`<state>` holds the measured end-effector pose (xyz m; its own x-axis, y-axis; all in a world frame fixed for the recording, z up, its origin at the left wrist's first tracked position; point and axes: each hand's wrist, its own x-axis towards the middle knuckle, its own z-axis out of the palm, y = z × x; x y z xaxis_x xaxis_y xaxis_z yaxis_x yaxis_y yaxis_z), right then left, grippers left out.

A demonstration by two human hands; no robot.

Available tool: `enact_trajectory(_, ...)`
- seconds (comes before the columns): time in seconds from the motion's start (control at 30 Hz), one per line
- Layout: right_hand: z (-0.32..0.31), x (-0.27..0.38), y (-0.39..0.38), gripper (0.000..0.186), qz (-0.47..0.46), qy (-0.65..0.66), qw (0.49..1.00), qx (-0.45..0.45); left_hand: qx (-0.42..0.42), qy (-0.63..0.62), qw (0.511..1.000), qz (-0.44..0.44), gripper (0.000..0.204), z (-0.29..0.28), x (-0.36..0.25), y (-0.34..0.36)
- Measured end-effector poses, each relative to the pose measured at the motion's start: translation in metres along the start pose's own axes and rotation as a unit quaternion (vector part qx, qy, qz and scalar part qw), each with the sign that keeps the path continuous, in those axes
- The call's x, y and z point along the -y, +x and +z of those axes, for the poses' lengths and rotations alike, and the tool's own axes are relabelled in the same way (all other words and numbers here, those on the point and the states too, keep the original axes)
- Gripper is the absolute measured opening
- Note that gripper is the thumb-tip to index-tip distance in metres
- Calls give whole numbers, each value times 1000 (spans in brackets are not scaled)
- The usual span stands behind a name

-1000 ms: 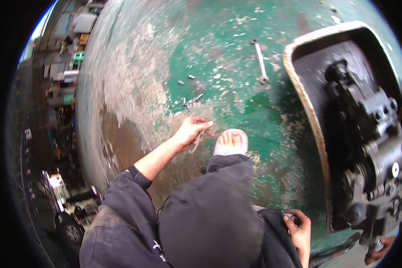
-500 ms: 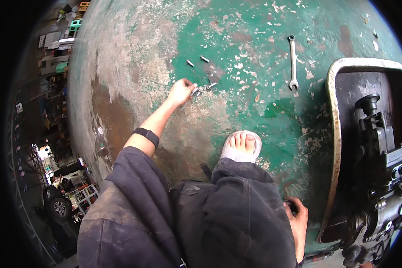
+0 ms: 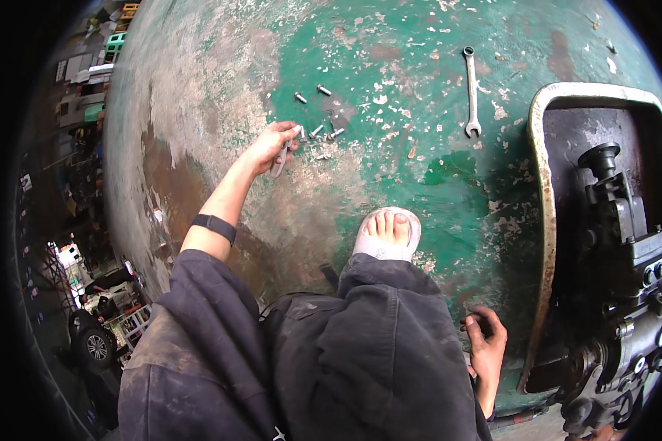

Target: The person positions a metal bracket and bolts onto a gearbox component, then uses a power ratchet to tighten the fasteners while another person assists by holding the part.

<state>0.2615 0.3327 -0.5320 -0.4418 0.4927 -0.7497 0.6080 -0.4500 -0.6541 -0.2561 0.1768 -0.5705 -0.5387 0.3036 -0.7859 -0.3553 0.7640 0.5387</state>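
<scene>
My left hand (image 3: pixel 271 147) reaches out over the floor at the left, its fingers closed on a flat, elongated grey metal piece (image 3: pixel 279 163). Right by its fingertips stands a bolt (image 3: pixel 302 133); whether they touch it I cannot tell. Two more bolts lie just to the right, one of them this silvery bolt (image 3: pixel 336 134). Farther away rest another two, a left bolt (image 3: pixel 300 97) and a right bolt (image 3: pixel 324 90). Beside my knee, my right hand (image 3: pixel 487 345) is curled with thumb and forefinger close together; what it may hold is hidden.
A combination wrench (image 3: pixel 471 95) lies on the worn green floor (image 3: pixel 434 176). To the right, a large metal tray with a pale rim (image 3: pixel 543 198) holds a dark machine assembly (image 3: pixel 625 228). My sandalled foot (image 3: pixel 387 232) is between my hands. Vehicles and shelving line the far left.
My left hand has drawn back slightly left from the bolts, and the flat metal piece in it now shows. My right hand has lifted a little, still curled.
</scene>
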Motion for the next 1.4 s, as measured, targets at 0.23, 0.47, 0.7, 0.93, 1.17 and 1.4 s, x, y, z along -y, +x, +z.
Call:
enact_trajectory(0.23,4,3,0,19,-22,-12,999,24,171,-358,917,52,17,41,-4,-36)
enact_trajectory(0.47,7,23,-1,49,-157,36,986,-47,408,73,902,121,34,199,-17,-117)
enact_trajectory(0.7,1,16,-13,24,-87,86,986,-111,540,204,801,159,33,308,3,-148)
enact_trajectory(0.93,-17,3,-19,32,-177,83,962,-193,537,204,816,71,27,346,-22,-159)
enact_trajectory(1.17,-23,-10,-31,30,-184,298,887,-300,487,188,852,48,19,365,-37,-180)
enact_trajectory(1.4,-33,-26,-35,26,-255,311,855,-328,485,274,815,157,22,385,-45,-196)
